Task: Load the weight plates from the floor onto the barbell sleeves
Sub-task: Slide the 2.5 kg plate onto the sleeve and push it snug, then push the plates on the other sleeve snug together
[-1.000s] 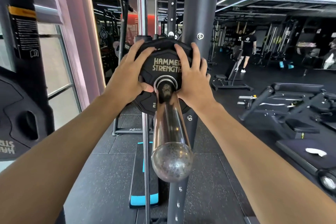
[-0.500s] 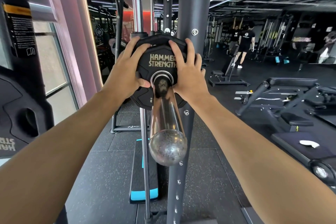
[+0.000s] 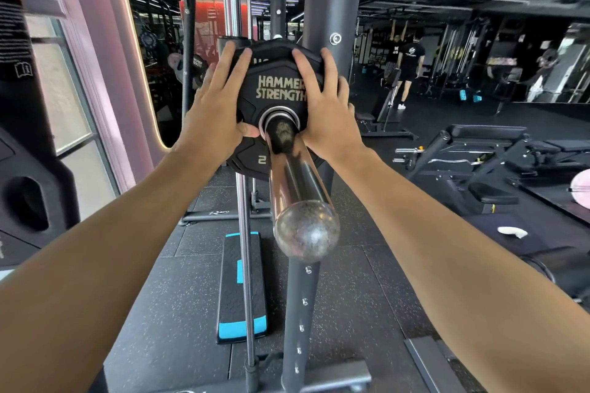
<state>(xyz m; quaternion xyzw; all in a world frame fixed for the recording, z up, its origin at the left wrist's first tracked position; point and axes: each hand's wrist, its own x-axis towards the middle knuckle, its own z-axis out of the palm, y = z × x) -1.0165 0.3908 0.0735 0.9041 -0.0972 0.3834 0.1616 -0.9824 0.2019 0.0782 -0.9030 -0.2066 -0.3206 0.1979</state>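
Plate seating underway: I press both grips, left and right, fingers straight, against its face; next, push inward along the sleeve.

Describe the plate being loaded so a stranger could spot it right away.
Find the dark upright post at centre, then the chrome barbell sleeve running toward the camera. The plate sits on that sleeve between both hands, black, with gold HAMMER STRENGTH lettering.

weight plate "HAMMER STRENGTH", perhaps a "2"
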